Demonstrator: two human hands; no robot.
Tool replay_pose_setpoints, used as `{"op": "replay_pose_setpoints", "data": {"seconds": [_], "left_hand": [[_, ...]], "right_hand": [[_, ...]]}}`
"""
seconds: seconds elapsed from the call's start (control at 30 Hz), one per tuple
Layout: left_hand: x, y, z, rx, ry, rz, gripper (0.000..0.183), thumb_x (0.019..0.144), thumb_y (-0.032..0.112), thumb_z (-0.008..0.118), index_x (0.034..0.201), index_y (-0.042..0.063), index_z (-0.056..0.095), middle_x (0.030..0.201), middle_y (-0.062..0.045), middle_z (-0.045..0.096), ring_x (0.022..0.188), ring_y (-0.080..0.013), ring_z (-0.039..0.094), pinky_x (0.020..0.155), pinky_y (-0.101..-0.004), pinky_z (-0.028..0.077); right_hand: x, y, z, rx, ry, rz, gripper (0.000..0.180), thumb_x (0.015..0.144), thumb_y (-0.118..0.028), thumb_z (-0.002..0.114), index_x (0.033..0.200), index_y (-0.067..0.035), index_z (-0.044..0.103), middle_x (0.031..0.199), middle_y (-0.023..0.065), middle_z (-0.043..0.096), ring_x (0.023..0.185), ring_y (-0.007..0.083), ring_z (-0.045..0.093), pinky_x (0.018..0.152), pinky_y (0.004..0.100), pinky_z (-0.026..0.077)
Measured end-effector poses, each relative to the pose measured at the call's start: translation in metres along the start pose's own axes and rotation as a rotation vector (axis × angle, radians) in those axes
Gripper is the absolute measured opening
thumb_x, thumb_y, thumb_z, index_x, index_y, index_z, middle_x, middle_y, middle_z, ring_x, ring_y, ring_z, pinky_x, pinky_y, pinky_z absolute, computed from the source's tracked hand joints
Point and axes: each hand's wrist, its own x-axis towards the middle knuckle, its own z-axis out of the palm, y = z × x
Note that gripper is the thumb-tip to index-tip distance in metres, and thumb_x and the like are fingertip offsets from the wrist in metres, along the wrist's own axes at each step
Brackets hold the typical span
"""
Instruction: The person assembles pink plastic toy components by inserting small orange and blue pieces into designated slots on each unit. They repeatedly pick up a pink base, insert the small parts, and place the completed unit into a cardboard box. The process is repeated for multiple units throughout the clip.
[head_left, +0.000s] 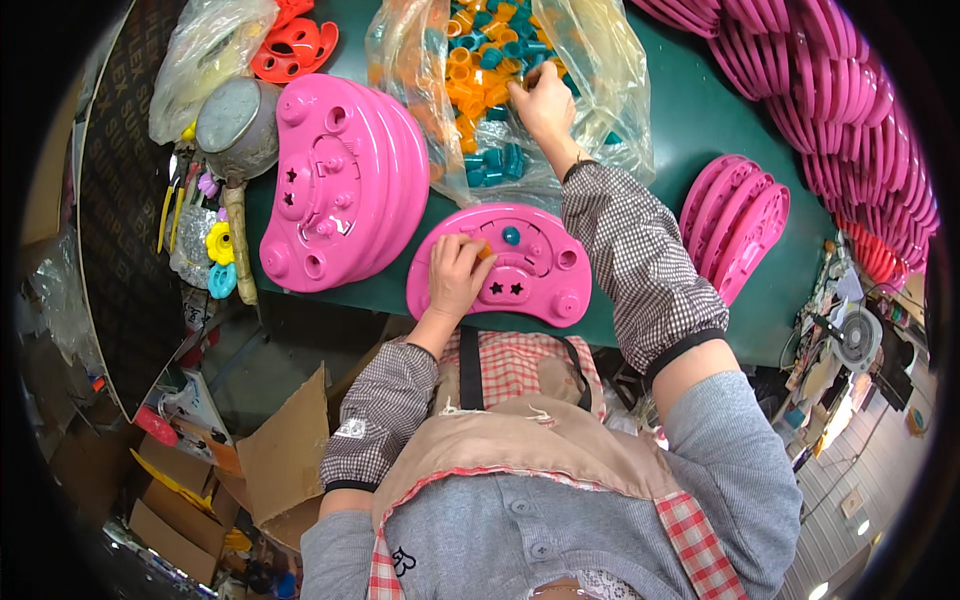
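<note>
Before me on the green tabletop lies a curved pink plastic panel (555, 283) with star-shaped cutouts. A teal plastic cap (511, 235) sits on its upper part. My left hand (452, 276) is over the panel's left side, its fingers on a small orange plastic cap (484, 250). Farther back, my right hand (545, 101) reaches into an open clear plastic bag (619, 90) of orange and teal caps (480, 75). Its thumb and index finger come together at the pile, and whether they grip a cap is hidden.
Left of the panel is a stack of similar pink panels (352, 187), beside a metal mallet-like tool (238, 127) with a wooden handle. Several pink panels (739, 217) stand at the right, before long pink rows (840, 105). Red plastic parts (296, 49) lie at the back left.
</note>
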Motion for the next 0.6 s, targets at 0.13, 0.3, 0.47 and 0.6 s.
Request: {"op": "replay_pose_setpoints", "data": {"seconds": [0.13, 0.3, 0.47, 0.6], "left_hand": [[0.000, 0.000, 0.006, 0.015, 0.014, -0.088, 0.036, 0.079, 0.022, 0.087, 0.107, 0.006, 0.072, 0.101, -0.009, 0.062, 0.098, -0.0306, 0.061, 0.086, -0.0438, 0.046], [0.029, 0.027, -0.004, 0.020, -0.078, 0.029, 0.036, 0.080, 0.020, 0.086, 0.111, 0.006, 0.075, 0.105, -0.008, 0.065, 0.104, -0.0292, 0.061, 0.090, -0.0437, 0.046], [0.047, 0.013, 0.017, 0.062, -0.191, 0.130, 0.032, 0.075, 0.016, 0.087, 0.103, 0.007, 0.075, 0.105, -0.005, 0.066, 0.105, -0.0278, 0.061, 0.092, -0.0447, 0.046], [0.039, 0.017, 0.000, 0.053, -0.146, 0.121, 0.063, 0.077, 0.030, 0.089, 0.131, 0.006, 0.066, 0.126, -0.011, 0.062, 0.121, -0.0320, 0.057, 0.103, -0.0466, 0.044]], "right_hand": [[-0.014, 0.040, -0.003, 0.158, 0.110, -0.114, 0.036, 0.077, -0.024, 0.086, 0.102, -0.008, 0.066, 0.101, 0.0138, 0.071, 0.102, 0.0367, 0.068, 0.087, 0.0479, 0.055], [-0.063, 0.096, -0.044, 0.350, 0.091, 0.103, 0.041, 0.082, -0.016, 0.084, 0.120, -0.005, 0.073, 0.112, 0.0190, 0.067, 0.094, 0.0296, 0.074, 0.088, 0.0375, 0.059], [-0.112, 0.091, -0.091, 0.311, 0.167, -0.004, 0.033, 0.089, -0.015, 0.082, 0.119, -0.004, 0.075, 0.110, 0.0162, 0.069, 0.085, 0.0251, 0.075, 0.080, 0.0342, 0.060], [-0.187, 0.079, -0.116, 0.229, -0.182, -0.237, 0.028, 0.087, -0.022, 0.083, 0.105, -0.003, 0.074, 0.088, 0.0138, 0.071, 0.079, 0.0279, 0.072, 0.070, 0.0399, 0.058]]}}
